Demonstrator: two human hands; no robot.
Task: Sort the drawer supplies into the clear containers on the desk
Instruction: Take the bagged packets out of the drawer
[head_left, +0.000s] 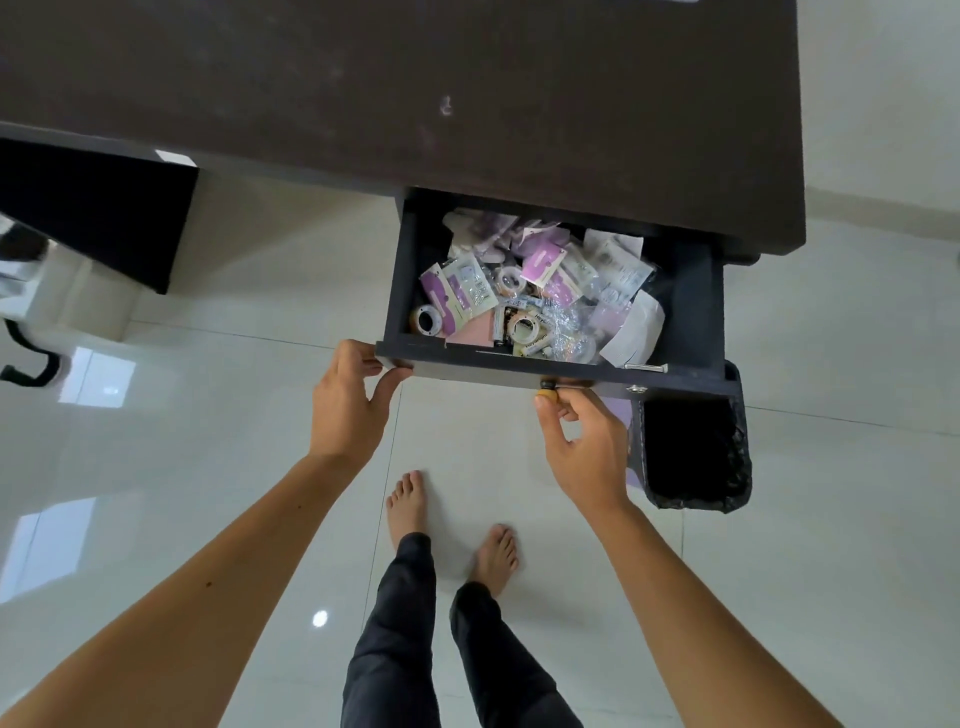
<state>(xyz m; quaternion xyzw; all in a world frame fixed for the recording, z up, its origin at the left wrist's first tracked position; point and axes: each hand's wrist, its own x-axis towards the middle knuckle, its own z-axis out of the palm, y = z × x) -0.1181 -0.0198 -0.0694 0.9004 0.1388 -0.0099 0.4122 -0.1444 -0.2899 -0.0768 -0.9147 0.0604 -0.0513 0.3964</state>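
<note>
Both hands at the open dark wooden drawer.
Left hand fingers grasp its front corner; right hand fingers pinch its small metal handle; mixed packets and tape rolls lie just beyond.

desk: matt dark wood | floor: glossy tile | packets: clear plastic

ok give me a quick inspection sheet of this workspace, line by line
surface: dark desk top, no clear containers in view
job's things: open drawer heaped with purple packets and tape rolls
clutter: papers loose in the drawer
grippers: left hand grips the drawer front's corner; right hand pinches the handle
cables: nothing seen
surroundings: glossy tiled floor, black-lined bin beside the drawer
</note>
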